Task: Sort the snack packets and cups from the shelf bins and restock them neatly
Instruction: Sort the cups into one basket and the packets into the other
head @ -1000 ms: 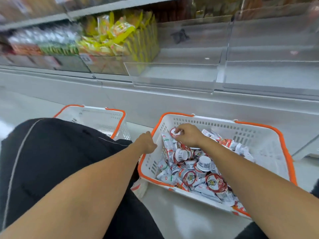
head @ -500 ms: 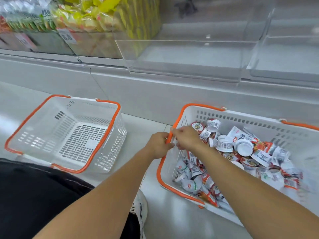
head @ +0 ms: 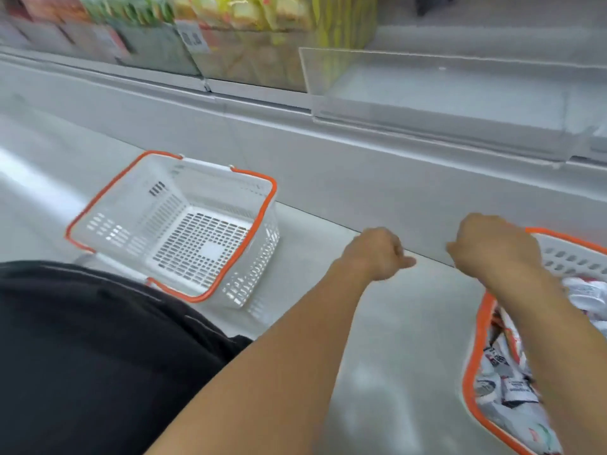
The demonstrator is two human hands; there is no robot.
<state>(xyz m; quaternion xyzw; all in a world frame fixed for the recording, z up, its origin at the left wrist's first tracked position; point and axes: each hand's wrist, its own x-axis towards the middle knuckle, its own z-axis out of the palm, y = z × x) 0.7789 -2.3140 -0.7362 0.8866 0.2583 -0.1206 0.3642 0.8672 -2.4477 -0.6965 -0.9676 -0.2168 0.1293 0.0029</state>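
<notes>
No print is readable — the shelf price tag (head: 193, 37) and the basket's packets (head: 512, 385) are blurred.

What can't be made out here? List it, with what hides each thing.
- Right hand, head view: seen from the back, so any held item is hidden.
- Full basket: cut off by the right edge and crossed by the forearm.
- Packets inside: print blurred.
- Shelf price label: blurred, unreadable.

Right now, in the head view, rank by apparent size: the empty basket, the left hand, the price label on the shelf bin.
1. Empty basket, clearly largest.
2. Left hand; it sits nearer the camera, so it looks bigger than it would at the shelf.
3. Price label, smallest, though farthest and blurred.
</notes>
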